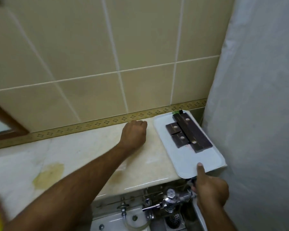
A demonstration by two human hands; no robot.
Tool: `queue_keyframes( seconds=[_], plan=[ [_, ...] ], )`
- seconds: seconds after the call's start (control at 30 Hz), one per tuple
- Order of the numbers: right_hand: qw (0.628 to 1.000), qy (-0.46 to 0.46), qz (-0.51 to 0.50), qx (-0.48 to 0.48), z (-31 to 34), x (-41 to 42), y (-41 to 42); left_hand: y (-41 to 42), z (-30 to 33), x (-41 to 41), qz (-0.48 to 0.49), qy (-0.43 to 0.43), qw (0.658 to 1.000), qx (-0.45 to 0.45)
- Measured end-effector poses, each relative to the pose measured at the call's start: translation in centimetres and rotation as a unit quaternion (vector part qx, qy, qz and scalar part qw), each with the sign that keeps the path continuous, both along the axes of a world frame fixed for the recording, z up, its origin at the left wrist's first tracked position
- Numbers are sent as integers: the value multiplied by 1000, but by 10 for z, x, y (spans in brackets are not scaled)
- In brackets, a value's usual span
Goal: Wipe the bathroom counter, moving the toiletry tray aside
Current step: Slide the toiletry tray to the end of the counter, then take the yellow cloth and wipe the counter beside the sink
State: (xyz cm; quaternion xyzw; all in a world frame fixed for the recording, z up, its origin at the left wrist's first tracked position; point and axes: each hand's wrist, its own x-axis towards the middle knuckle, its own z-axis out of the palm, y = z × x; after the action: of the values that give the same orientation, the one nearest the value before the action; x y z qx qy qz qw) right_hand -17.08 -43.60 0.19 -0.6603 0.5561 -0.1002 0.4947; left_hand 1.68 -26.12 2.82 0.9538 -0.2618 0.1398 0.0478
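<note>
Tiled wall (pixel 90 47) stood beyond the left hand (pixel 134 133); shower curtain (pixel 260 97) hung right of it; chrome valve (pixel 170 200) sat below.

We see the toiletry tray (pixel 187 157), white and rounded at its corners, lying flat at the right end of the pale marble counter (pixel 83 150), its near corner overhanging the front edge. It carries dark brown boxes (pixel 188 132). A yellowish stain marks the counter's left part.
</note>
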Motion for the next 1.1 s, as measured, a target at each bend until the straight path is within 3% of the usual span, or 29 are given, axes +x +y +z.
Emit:
queue_keyframes(
  seconds=[0.07, 0.17, 0.27, 0.33, 0.43, 0.57, 0.7, 0.77, 0.93, 1.1],
  plan=[
    [997, 6, 40, -69, 12, -1, 36, 58, 2, -29, 31, -19, 999, -5],
    [981, -81, 150, -88, 31, 4, 117, 149, 4, -73, 101, -37, 994, -32],
    [926, -142, 339, -83, 49, 10, 220, 259, 15, -130, 274, -71, 956, -71],
    [873, -163, 448, -99, 55, 12, 273, 316, 15, -163, 387, -62, 914, -105],
    [775, -178, 591, -135, 61, 10, 356, 385, 5, -208, 546, 59, 817, -176],
    [612, -118, 744, -242, 54, -4, 437, 434, -6, -218, 654, 151, 686, -281],
    [493, -9, 812, -313, 36, -21, 478, 455, -10, -195, 620, 193, 657, -382],
    [474, 4, 814, -335, 30, -24, 486, 460, -11, -183, 606, 212, 644, -417],
    [477, -13, 806, -349, 25, -26, 485, 466, -14, -164, 578, 252, 614, -475],
    [481, -52, 807, -339, 27, -31, 475, 458, -12, -166, 552, 218, 628, -504]
  ],
)
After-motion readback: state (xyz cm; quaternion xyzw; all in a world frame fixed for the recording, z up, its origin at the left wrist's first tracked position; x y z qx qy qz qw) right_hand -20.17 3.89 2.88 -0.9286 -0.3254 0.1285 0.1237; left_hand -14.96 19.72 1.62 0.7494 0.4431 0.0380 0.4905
